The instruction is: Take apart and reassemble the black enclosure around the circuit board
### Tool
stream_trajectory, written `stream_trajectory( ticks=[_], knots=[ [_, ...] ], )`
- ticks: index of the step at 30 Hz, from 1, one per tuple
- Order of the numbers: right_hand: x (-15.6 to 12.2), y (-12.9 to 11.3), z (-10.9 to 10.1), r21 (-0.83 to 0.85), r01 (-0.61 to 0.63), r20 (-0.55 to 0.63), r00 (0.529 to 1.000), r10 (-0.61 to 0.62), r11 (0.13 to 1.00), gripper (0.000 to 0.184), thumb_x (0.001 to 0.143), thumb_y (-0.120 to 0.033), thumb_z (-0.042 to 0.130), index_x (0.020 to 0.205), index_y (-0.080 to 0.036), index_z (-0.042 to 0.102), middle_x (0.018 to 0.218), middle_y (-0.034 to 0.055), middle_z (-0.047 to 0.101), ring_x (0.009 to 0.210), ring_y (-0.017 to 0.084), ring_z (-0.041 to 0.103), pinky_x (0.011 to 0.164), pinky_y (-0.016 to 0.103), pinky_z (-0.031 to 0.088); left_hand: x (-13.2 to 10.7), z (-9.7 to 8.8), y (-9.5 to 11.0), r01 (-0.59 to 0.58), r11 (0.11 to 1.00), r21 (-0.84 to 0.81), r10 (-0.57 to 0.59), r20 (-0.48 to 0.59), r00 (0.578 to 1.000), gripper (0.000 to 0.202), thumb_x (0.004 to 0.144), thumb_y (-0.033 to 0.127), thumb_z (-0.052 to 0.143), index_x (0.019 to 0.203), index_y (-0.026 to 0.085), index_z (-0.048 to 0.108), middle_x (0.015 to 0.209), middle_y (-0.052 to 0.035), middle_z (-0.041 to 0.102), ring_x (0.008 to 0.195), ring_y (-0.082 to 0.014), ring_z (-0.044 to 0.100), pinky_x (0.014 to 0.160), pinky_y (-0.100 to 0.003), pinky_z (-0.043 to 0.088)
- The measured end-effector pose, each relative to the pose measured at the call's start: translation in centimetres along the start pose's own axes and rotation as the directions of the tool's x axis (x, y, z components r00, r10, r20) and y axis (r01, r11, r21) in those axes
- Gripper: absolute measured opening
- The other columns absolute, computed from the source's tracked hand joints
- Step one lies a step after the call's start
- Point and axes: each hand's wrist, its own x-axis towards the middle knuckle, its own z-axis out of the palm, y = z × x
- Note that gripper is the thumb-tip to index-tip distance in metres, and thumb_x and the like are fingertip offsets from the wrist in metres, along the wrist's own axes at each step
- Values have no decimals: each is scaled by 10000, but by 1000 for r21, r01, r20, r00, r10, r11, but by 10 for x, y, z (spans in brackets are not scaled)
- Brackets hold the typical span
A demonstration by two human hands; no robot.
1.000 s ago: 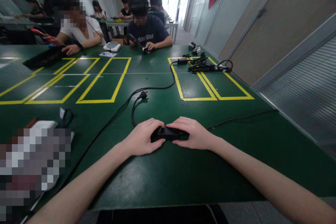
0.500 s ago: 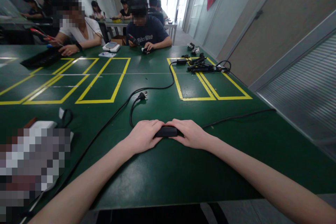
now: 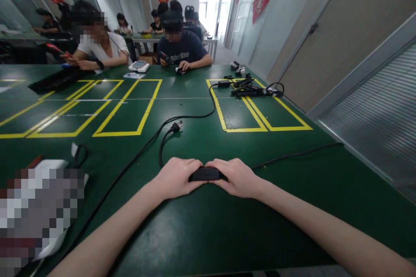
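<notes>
A black power adapter (image 3: 205,174) rests low over the green table (image 3: 182,238), gripped at both ends. My left hand (image 3: 178,176) closes on its left end, thumb underneath and fingers across the top. On the right end, my right hand (image 3: 236,177) holds it in the same way, with the fingertips of both hands nearly meeting. From behind the left hand a short black cord curves up to a plug (image 3: 176,127) lying on the table. A thin black cable (image 3: 299,155) runs from the right hand toward the table's right edge.
A long black cable (image 3: 139,152) crosses the table to another adapter (image 3: 224,83) beside a heap of black cords (image 3: 251,90). Yellow tape rectangles (image 3: 117,134) mark the surface. A blurred-out item (image 3: 42,212) lies at left. Two people work across the table, one holding a dark tool (image 3: 166,57).
The whole scene sits slightly lower in the picture, as the camera has tilted up. Both hands keep their hold on the adapter, with little other movement.
</notes>
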Motion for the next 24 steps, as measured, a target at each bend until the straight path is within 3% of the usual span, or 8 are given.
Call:
stream_trajectory(
  ticks=[7, 11, 16, 24],
  knots=[
    [0, -3, 1, -8, -3, 15, 1000, 3, 1000, 330, 1071, -387, 526, 1300, -162, 604, 1097, 101, 747, 859, 221, 746, 727, 318, 539, -1, -1, -3, -62, 998, 4, 62, 7, 998, 288, 1066, 459, 520, 1094, 202, 648, 920, -37, 744, 795, -198, 725, 672, -267, 491],
    [-3, -3, 4, -32, -2, -63, 998, 0, 999, 315, 1073, -381, 523, 1296, -171, 596, 1094, 95, 748, 851, 212, 747, 712, 305, 533, -3, 0, -5, -102, 993, 66, 106, -67, 992, 343, 1067, 479, 522, 1228, 192, 616, 996, -62, 745, 866, -222, 721, 731, -300, 515],
    [-7, 0, 7, -79, 62, -180, 981, -76, 995, 379, 1057, -432, 552, 1329, -170, 588, 1026, 95, 751, 826, 211, 738, 691, 297, 519, -5, 1, -4, -132, 986, 104, 139, -67, 988, 346, 1099, 453, 445, 1177, 176, 635, 953, -66, 726, 845, -212, 702, 744, -312, 529],
    [-7, -1, 5, -118, 48, -183, 981, -70, 992, 344, 1068, -428, 524, 1282, -177, 620, 974, 83, 750, 758, 197, 713, 659, 289, 484, -3, 1, 0, -141, 983, 121, 161, -176, 971, 360, 1080, 460, 495, 1207, 160, 650, 1043, -94, 762, 918, -239, 705, 776, -361, 547]
  ],
)
